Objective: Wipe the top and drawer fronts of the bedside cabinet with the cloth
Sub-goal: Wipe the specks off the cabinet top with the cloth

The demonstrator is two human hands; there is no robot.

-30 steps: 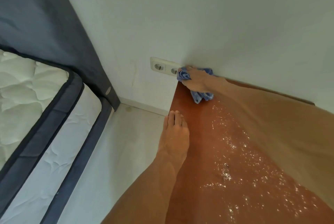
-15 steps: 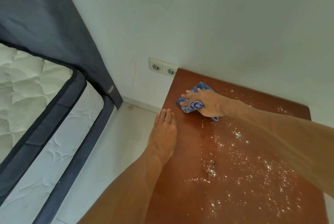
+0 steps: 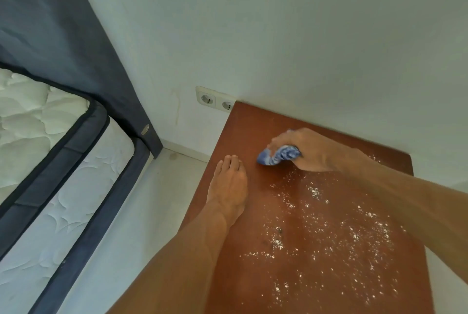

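Note:
The bedside cabinet's reddish-brown top (image 3: 255, 126) fills the lower right, strewn with white powder (image 3: 329, 235) across its middle and near part. My right hand (image 3: 309, 151) presses a bunched blue cloth (image 3: 278, 155) onto the top near its far left part. The strip behind the cloth, along the wall, looks free of powder. My left hand (image 3: 228, 184) lies flat on the cabinet's left edge, fingers together and stretched toward the wall, holding nothing. The drawer fronts are out of sight.
A white wall rises behind the cabinet, with a double socket (image 3: 215, 99) at its far left corner. A quilted mattress (image 3: 50, 161) with dark blue edging and a dark headboard (image 3: 63, 35) stand to the left, across a strip of pale floor (image 3: 141, 212).
My right hand dragged the cloth from the far left corner by the socket toward me and a little to the right. My left hand stayed on the left edge.

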